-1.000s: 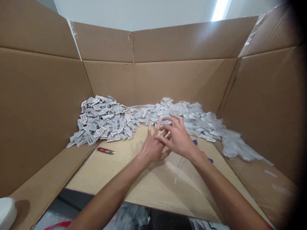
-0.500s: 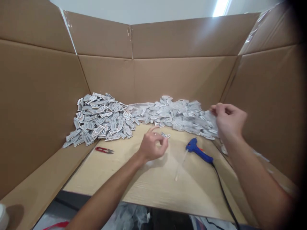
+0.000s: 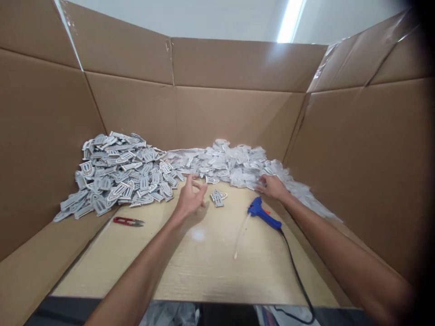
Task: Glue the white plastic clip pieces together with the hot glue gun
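Observation:
My left hand [image 3: 192, 197] hovers over the table left of the middle, thumb and fingers apart with nothing visible between them. Just right of it, a few loose grey-and-white flat pieces with slots [image 3: 217, 198] lie overlapping on the table. Another such piece [image 3: 212, 180] lies behind them. My right hand [image 3: 273, 187] reaches to the front edge of a heap of pieces in clear plastic bags [image 3: 234, 163]. Its fingers are bent and slightly apart at the bags; nothing shows in its grasp. A blue glue gun [image 3: 263, 213] lies just in front of this hand.
A tall heap of unwrapped grey pieces [image 3: 125, 172] stands at the left. Red-handled thread snips [image 3: 128, 221] lie before it. Cardboard walls [image 3: 238, 113] surround the table [image 3: 190, 271] at back and sides. The glue gun's black cord [image 3: 299, 280] runs off the front right edge.
My right hand has come down and left from beside the right wall to the bagged heap. My left hand has shifted off the loose pieces, its fingers opening. The view has turned right.

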Tool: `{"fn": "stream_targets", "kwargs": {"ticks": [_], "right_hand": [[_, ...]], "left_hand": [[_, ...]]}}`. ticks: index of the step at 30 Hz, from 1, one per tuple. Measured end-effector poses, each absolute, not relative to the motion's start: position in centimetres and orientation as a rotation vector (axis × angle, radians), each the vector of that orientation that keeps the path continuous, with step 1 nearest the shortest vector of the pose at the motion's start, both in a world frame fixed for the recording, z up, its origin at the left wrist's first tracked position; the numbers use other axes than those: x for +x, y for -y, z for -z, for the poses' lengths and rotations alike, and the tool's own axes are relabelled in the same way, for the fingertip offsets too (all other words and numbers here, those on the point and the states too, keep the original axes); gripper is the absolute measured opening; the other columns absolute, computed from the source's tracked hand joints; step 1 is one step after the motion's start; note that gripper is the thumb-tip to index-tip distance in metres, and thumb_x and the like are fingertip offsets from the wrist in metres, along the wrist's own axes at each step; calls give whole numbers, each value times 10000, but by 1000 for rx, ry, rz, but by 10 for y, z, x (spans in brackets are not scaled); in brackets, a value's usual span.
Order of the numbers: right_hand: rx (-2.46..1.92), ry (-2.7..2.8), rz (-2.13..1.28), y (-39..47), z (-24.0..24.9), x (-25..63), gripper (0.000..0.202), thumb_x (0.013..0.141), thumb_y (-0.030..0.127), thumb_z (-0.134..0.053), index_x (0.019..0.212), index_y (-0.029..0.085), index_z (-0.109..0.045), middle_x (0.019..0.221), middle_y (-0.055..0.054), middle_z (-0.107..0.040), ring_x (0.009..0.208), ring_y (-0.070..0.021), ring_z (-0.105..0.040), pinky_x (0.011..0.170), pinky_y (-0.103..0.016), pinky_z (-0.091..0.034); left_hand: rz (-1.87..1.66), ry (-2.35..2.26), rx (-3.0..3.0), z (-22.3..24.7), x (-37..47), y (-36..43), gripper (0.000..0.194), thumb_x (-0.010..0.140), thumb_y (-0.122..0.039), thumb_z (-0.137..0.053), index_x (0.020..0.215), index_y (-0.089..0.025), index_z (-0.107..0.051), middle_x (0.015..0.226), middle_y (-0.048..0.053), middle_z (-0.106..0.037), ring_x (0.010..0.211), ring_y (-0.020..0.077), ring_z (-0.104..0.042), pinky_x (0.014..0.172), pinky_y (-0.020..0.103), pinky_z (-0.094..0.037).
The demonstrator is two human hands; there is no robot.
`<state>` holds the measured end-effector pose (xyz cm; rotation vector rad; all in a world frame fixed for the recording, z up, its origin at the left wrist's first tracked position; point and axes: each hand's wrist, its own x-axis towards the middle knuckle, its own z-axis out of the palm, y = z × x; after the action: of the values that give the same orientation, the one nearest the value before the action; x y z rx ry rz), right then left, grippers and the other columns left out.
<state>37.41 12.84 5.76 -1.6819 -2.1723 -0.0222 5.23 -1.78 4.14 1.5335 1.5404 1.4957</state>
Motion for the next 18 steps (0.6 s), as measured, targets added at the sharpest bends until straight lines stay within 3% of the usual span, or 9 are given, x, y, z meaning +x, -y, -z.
{"fn": "stream_targets", "kwargs": {"ticks": [2, 5, 7, 9, 10, 13, 15, 18], "right_hand": [[-1707, 2122, 7, -133, -56, 366, 103, 838, 244, -631, 817, 162, -690, 858, -130, -730, 993, -289, -636, 851, -328, -439], [-1676, 2068, -46, -134, -65, 357, 148, 899, 246, -524, 846, 167, -637, 851, -106, -705, 872, -239, -624, 774, -306, -436], [-1556, 2006, -199, -130, -73, 348, 165, 923, 295, -487, 884, 178, -597, 867, -77, -689, 779, -196, -594, 723, -289, -435], [-1376, 1940, -419, -120, -80, 333, 194, 916, 366, -498, 872, 192, -569, 847, -51, -663, 744, -176, -562, 698, -281, -433], [-1297, 1931, -537, -113, -82, 323, 215, 902, 401, -519, 860, 195, -564, 822, -40, -647, 733, -171, -551, 690, -278, -433], [-1140, 1959, -923, -90, -84, 289, 289, 845, 481, -616, 887, 197, -584, 756, -12, -616, 684, -156, -537, 643, -266, -433], [-1085, 1989, -1148, -75, -82, 268, 329, 835, 507, -645, 908, 190, -597, 765, -21, -634, 667, -158, -555, 617, -269, -448], [-1014, 2039, -1046, -57, -79, 247, 373, 924, 551, -544, 929, 183, -604, 850, -58, -665, 731, -187, -612, 640, -295, -499]], "left_hand": [[-1482, -1607, 1666, -36, 57, 17, 435, 871, -401, -657, 1261, -228, -579, 1088, 66, -668, 722, 145, -639, 659, 281, -500], [-1419, -1651, 1882, -29, 60, 12, 153, 878, -289, -637, 996, -197, -668, 1052, 78, -674, 881, 188, -639, 850, 347, -508], [-1404, -1616, 1905, -26, 62, 9, 120, 912, -267, -587, 894, -184, -672, 979, 78, -686, 899, 197, -633, 886, 364, -502], [-1421, -1532, 1825, -24, 64, 9, 152, 916, -290, -606, 976, -179, -691, 1003, 92, -696, 935, 205, -637, 854, 351, -517], [-1434, -1465, 1762, -24, 66, 10, 237, 894, -309, -654, 1092, -182, -687, 1067, 107, -695, 973, 211, -641, 825, 334, -528], [-1437, -1181, 1585, -27, 72, 14, 730, 768, -344, -823, 1429, -240, -531, 1251, 141, -649, 1055, 224, -656, 736, 274, -553], [-1407, -1012, 1490, -29, 75, 16, 758, 745, -374, -849, 1427, -237, -549, 1231, 140, -668, 943, 199, -694, 691, 256, -562], [-1430, -973, 1246, -31, 77, 13, 485, 779, -403, -818, 1163, -122, -721, 1032, 133, -736, 666, 145, -683, 606, 258, -563]]}}
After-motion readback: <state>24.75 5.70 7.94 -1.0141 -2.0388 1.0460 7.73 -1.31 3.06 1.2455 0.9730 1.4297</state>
